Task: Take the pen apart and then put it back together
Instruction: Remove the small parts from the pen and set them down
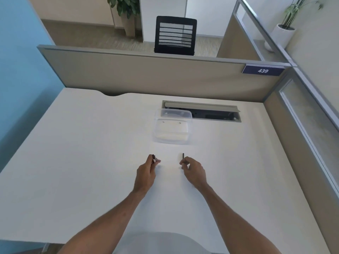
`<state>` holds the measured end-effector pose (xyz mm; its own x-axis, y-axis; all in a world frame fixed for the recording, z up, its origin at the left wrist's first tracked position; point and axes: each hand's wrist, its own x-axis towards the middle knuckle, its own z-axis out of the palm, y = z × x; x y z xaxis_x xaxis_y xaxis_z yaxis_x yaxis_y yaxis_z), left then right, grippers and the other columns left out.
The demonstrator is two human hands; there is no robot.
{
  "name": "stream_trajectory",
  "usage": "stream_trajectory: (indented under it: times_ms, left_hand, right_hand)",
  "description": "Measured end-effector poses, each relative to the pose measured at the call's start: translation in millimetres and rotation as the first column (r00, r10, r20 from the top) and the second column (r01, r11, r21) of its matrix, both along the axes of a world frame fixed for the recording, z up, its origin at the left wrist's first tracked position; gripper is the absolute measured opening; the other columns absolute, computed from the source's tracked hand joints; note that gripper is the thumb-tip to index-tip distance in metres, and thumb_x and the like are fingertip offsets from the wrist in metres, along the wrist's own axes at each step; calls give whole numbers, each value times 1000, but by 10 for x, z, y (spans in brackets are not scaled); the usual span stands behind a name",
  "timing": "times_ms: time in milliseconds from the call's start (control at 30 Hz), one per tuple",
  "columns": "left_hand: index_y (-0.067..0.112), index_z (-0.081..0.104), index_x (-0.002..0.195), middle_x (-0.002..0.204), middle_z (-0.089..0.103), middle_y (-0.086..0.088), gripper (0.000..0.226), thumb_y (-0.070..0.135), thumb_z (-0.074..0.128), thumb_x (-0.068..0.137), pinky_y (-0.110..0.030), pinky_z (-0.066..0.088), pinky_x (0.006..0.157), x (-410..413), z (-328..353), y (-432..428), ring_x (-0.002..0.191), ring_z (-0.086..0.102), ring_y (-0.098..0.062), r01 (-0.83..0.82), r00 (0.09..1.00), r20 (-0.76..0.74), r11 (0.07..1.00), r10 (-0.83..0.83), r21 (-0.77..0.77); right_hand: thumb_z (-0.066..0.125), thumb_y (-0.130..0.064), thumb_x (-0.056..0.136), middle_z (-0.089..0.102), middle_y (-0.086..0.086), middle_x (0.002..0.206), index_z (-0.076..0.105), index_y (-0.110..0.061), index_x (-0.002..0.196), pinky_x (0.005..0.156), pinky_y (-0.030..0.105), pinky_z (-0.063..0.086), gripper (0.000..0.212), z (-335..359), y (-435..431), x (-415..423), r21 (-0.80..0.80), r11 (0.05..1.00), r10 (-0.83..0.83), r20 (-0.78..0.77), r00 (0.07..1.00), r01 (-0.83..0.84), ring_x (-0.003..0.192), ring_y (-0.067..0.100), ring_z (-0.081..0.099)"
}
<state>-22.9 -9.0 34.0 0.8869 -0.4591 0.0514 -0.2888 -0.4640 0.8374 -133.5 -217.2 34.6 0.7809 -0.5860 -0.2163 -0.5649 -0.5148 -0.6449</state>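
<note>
The pen is in two pieces over the white desk (91, 153). My left hand (146, 173) pinches a short dark pen part with a white tip (153, 158), which sticks up from its fingers. My right hand (193, 172) is closed on a thin dark pen part (183, 156) held nearly upright; its lower end shows under the fingers. The two hands are apart, about a hand's width between them. Which part is the barrel I cannot tell.
A clear plastic box (172, 128) stands on the desk just beyond the hands, with two tiny items inside. Behind it is an open cable slot (201, 111). Beige partitions (146, 76) bound the desk at the back and right.
</note>
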Motion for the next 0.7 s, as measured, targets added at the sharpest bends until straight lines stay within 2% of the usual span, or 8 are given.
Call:
stream_trajectory:
  times_ms: [67, 167, 267, 467, 700]
  left_hand:
    - [18, 55, 108, 119, 82, 16, 11, 25, 51, 115, -18, 55, 82, -10, -7, -19, 105, 78, -10, -17, 1000, -22, 1000, 17, -3]
    - [22, 59, 106, 116, 81, 18, 10, 23, 53, 114, -40, 62, 96, 84, -2, -23, 110, 77, -5, -63, 994, -94, 996, 57, -60]
    - [31, 64, 106, 110, 83, 15, 12, 25, 56, 113, -49, 64, 97, 181, 28, -15, 108, 79, -8, -116, 982, -166, 984, 93, -136]
    - [12, 69, 111, 105, 84, -5, 14, 21, 58, 112, -48, 68, 91, 370, 272, -55, 100, 83, -15, -253, 947, -270, 923, 174, -292]
    - [5, 68, 113, 102, 83, -15, 23, 28, 64, 110, -40, 68, 84, 641, 483, -74, 100, 83, -27, -361, 911, -356, 820, 208, -444]
  right_hand:
    - [57, -25, 102, 74, -23, 98, 69, -34, 99, 65, 25, 43, 16, 26, -38, -27, -5, 1000, -2, 6, 1000, 2, 76, 5, 65]
    - [57, -24, 102, 74, -23, 97, 69, -33, 99, 64, 26, 44, 16, 24, -54, -67, -4, 1000, -6, 5, 1000, 6, 75, 8, 67]
    - [57, -25, 102, 74, -25, 97, 69, -34, 99, 63, 25, 42, 15, 4, -56, -91, -1, 1000, -10, -6, 1000, 10, 74, 6, 65]
    - [57, -26, 102, 73, -26, 96, 69, -34, 97, 64, 26, 43, 15, -19, -11, -72, 7, 1000, 4, -19, 1000, -4, 77, 4, 66]
    - [58, -24, 102, 74, -23, 95, 70, -33, 97, 63, 26, 42, 16, 46, 71, 46, 3, 999, 32, -5, 999, -32, 75, 4, 65]
